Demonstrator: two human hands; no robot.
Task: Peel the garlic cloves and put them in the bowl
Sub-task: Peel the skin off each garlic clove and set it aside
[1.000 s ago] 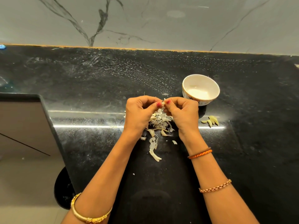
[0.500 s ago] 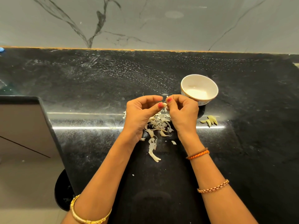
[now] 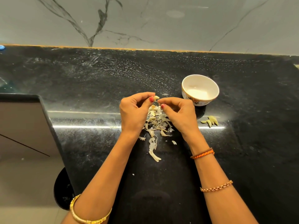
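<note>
Left hand sits just left of frame centre, fingers curled, thumb and forefinger pinching a small pale garlic clove at the fingertips. Right hand is just right of centre, fingers also curled; its thumb and forefinger tips are pressed together beside the clove with a small gap from it. Cannot tell whether a bit of skin is held there, too small. The two hands are close, not touching.

Directly below and between the hands, a loose heap of whitish papery garlic skins lies on the black speckled stone countertop, with a longer strip trailing toward the lower middle of the frame and a few flecks around it.

Right of the right hand, a small cluster of yellow-green peeled garlic cloves lies on the counter. Above them, upper right of centre, stands a white round ceramic bowl with a floral print on its side, upright; nothing plainly visible inside.

Gold bangle on the left forearm at bottom left; orange-brown thread band and copper chain bracelet on the right forearm. Grey veined marble wall fills the top.
</note>
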